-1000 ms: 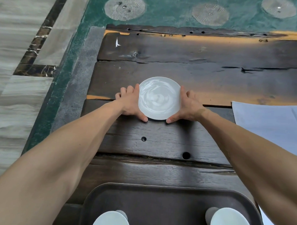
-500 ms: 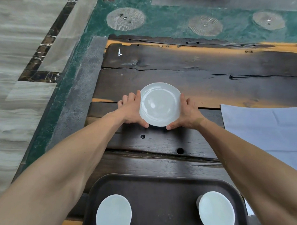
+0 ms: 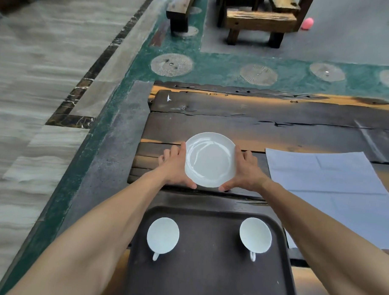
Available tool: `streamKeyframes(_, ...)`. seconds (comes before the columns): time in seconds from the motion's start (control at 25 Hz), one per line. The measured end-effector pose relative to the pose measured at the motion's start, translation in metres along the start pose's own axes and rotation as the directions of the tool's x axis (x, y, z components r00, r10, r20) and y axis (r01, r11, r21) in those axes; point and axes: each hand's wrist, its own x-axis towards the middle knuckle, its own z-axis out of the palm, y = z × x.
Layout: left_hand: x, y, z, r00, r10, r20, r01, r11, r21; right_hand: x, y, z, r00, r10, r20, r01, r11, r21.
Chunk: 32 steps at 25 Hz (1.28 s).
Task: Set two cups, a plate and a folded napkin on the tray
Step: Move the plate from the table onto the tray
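A white plate (image 3: 209,159) is held between my left hand (image 3: 176,166) on its left rim and my right hand (image 3: 245,171) on its right rim, above the dark wooden table just beyond the tray. The dark brown tray (image 3: 209,264) lies at the near edge. Two white cups stand on it: one at the left (image 3: 163,235) and one at the right (image 3: 255,235), handles pointing toward me. A pale blue napkin (image 3: 333,185) lies spread flat on the table to the right of the plate.
The wooden table (image 3: 267,114) ends at its left edge near my left hand, with tiled floor beyond. A wooden bench (image 3: 259,19) and a pink object (image 3: 307,23) stand on the floor past the table's far edge.
The plate, gripped by both hands, has come nearer to the tray and me. The view has tilted up, showing both cups whole and the floor beyond.
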Motion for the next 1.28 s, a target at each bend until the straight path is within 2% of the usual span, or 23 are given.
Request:
streamKeyframes(0.4,-0.143,0.004,0.013,0.997,0.036,-0.063,-0.038,0.999,-0.028,-0.135,-0.019,0.020,0.999,-0.050,-0.004,0.050,0.997,0.052)
streamKeyframes(0.6,-0.210,0.001,0.040,0.999,0.001,-0.043,-0.004,0.997,-0.072,-0.192,-0.026,0.047,0.999,-0.036,0.015,0.035,0.999,0.035)
streamKeyframes(0.76,-0.262,-0.014,0.071,1.000,-0.020,-0.022,0.018,0.995,-0.098,-0.240,-0.025,0.082,0.999,-0.030,0.042,0.025,0.994,0.107)
streamKeyframes(1.0,-0.324,-0.040,0.114,0.999,-0.029,-0.015,0.025,0.982,-0.187,-0.287,-0.027,0.134,0.997,-0.030,0.072,0.021,0.993,0.114)
streamKeyframes(1.28,-0.360,-0.072,0.155,0.995,-0.083,0.063,0.093,0.978,-0.186,-0.309,-0.028,0.188,0.991,-0.002,0.137,-0.010,0.996,0.088)
